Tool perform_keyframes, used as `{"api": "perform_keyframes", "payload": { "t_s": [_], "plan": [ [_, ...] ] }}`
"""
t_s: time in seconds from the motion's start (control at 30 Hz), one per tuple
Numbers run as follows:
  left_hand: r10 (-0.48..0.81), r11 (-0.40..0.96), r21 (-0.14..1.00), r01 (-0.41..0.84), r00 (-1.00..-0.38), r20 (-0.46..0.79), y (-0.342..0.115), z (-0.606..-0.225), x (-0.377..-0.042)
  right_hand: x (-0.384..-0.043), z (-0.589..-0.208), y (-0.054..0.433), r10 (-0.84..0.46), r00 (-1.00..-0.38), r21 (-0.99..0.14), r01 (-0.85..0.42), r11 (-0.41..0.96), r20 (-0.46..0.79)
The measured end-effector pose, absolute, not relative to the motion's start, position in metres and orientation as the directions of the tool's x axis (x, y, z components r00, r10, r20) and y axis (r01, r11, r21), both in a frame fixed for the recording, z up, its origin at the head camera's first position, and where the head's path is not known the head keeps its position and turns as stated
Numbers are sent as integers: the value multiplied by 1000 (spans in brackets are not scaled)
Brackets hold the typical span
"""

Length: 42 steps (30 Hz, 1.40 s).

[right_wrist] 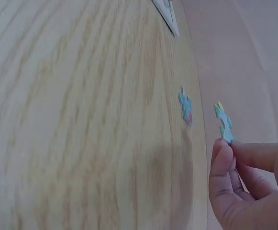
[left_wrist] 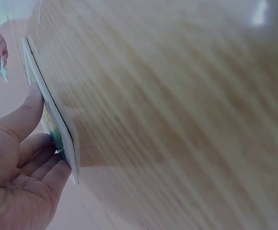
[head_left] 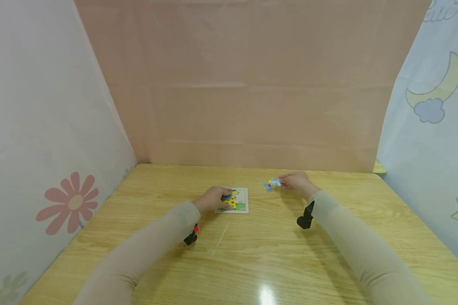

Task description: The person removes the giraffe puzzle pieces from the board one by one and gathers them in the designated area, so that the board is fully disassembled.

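Observation:
A small jigsaw board (head_left: 242,195) with a pale border lies on the wooden table, with a yellow, red-spotted picture partly filled in. My left hand (head_left: 210,199) holds it at its left side, thumb over the near part and the other fingers bent at the edge, hiding some of the picture. To the right, my right hand (head_left: 295,181) pinches a light blue puzzle piece (right_wrist: 223,124) between thumb and fingers, raised above the table. Another blue puzzle piece (right_wrist: 185,108) with a red spot lies on the table just beyond the held one.
The wooden table (head_left: 252,245) runs back to a plain pinkish-brown sheet (head_left: 248,106). Pale printed sheets flank it, with a red flower (head_left: 75,202) on the left and a moon (head_left: 440,84) on the right. Each wrist carries a black camera mount.

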<state>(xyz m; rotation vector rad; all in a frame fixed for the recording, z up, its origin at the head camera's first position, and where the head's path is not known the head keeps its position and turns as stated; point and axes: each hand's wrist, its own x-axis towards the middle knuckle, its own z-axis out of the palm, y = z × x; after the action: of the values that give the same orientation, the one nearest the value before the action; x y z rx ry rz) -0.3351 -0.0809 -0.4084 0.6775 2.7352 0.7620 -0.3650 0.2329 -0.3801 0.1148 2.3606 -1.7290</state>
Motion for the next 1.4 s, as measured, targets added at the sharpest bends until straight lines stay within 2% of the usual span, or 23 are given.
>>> {"api": "perform_keyframes", "payload": {
  "t_s": [0.13,0.53,0.77,1.13,1.4],
  "plan": [
    [486,769,515,379,-870,-85,-79,-406,-333,-367,-381,242,-48,-975,-921,188,342,-217],
    [462,816,432,384,-883,-88,-76,-406,-328,-378,-397,262,14,-955,-910,287,299,-296],
    [490,776,483,406,-870,-55,-79,-407,-331,-380,-398,263,105,-963,-891,271,364,-249],
    [497,766,503,400,-865,-70,-82,-406,-333,-384,-397,263,150,-951,-873,308,378,-270],
    [484,773,503,387,-872,-74,-79,-403,-329,-382,-398,265,143,-958,-874,284,395,-247]
  ]
}}
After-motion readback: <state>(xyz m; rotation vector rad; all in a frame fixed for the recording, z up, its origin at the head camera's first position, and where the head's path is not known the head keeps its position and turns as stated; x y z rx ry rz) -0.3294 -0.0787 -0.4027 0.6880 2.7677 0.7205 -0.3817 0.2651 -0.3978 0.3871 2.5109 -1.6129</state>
